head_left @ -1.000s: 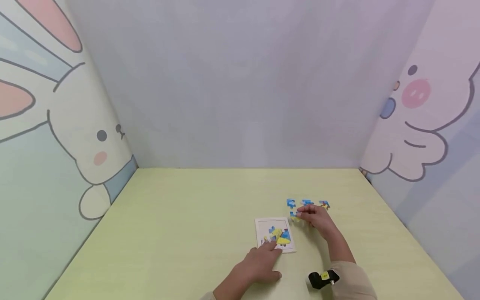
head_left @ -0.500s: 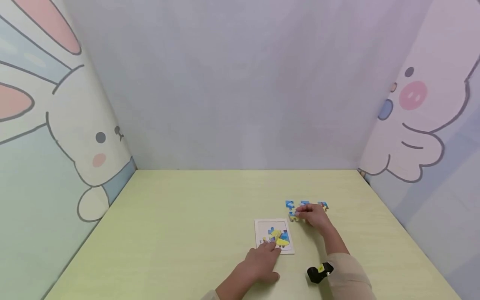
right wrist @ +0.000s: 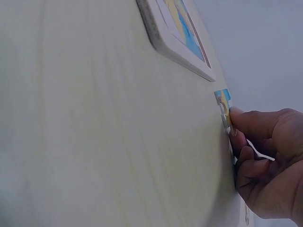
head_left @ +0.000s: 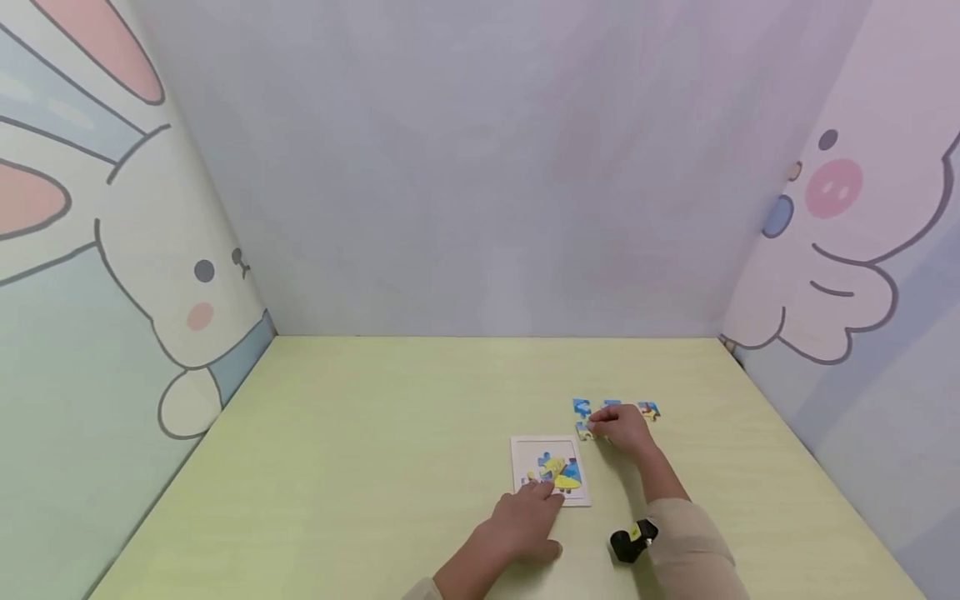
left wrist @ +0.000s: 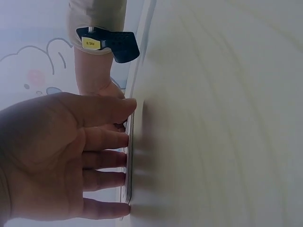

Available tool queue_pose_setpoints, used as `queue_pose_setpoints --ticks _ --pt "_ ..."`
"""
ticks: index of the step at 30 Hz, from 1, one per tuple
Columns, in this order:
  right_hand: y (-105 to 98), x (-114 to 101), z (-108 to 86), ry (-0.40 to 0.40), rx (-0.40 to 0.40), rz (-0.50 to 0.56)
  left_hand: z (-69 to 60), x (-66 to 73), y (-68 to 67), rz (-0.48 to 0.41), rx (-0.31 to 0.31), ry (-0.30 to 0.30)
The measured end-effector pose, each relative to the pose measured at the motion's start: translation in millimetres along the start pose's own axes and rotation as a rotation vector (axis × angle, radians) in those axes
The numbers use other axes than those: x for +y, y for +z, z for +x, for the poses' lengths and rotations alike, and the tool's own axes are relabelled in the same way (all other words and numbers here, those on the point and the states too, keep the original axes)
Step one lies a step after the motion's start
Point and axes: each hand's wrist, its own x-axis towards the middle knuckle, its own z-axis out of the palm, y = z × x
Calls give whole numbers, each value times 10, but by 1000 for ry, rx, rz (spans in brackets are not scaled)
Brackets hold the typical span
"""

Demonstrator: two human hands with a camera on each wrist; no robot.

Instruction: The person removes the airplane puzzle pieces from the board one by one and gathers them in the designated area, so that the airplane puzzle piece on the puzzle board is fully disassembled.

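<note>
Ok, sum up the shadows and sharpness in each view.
Head: soft shadow beside the right forearm, loose puzzle pieces too small for detail. Left wrist: hazy, dim shadows on the table by the left hand. Right wrist: slightly soft, shadow beside the right hand.

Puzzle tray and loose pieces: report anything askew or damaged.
Nothing stands out. The tray lies flat on the table, partly filled, with the left hand on it; loose pieces lie near the right hand. No damage shows, though the hands hide parts.

Two hands (head_left: 522,527) in play, one bench (head_left: 375,433), one puzzle board (head_left: 527,454), at least four loose pieces (head_left: 582,407), two cartoon animals (head_left: 157,275)!
</note>
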Motion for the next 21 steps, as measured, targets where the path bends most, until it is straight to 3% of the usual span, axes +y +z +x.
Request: queue_pose_setpoints --ticks 12,21 --pt "-12 12 -4 65 -2 -20 7 7 17 8 -4 15" --pt "1 -12 6 71 -1 -1 3 -1 11 13 13 6"
